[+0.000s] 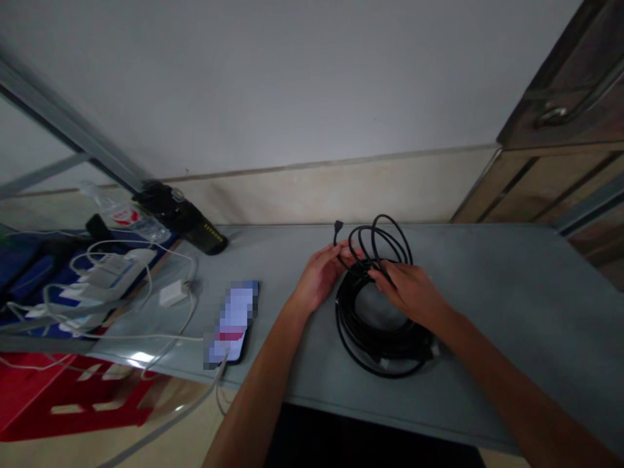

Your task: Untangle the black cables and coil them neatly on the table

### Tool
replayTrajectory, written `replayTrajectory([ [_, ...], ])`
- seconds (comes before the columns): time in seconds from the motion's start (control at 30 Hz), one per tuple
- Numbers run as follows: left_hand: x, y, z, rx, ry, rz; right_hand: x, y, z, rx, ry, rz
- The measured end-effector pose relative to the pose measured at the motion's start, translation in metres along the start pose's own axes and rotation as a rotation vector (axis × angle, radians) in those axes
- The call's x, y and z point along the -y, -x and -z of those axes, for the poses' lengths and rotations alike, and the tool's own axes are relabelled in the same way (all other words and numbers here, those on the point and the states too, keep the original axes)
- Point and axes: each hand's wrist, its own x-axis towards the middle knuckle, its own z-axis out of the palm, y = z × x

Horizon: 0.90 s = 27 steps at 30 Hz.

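A thick coil of black cable (361,331) lies on the grey table, with several looser loops rising from its far side. My left hand (322,276) is at the coil's upper left, its fingers closed round a strand near the cable end. The black connector (338,226) on that end points up just beyond these fingers. Over the far right part of the coil, my right hand (407,289) pinches the looser loops between thumb and fingers.
A phone (234,322) with a cable plugged in lies left of my left arm. Further left are a white adapter (174,293), a black bottle (190,221), a clear plastic bottle (134,218) and power strips with white cords. A red crate (49,403) stands below the table's left edge.
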Motion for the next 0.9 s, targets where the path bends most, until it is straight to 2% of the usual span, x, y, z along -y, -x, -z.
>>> replayTrajectory([
  [0.2, -0.007, -0.001, 0.002, -0.044, 0.068, 0.007, 0.0, -0.006, 0.001, -0.087, -0.148, -0.022],
  [0.47, -0.012, -0.001, 0.002, -0.128, 0.085, 0.077, -0.001, -0.01, 0.0, -0.102, -0.153, -0.019],
  [0.9, -0.007, -0.008, 0.006, -0.091, 0.179, 0.075, -0.003, -0.008, 0.002, -0.108, -0.147, -0.056],
])
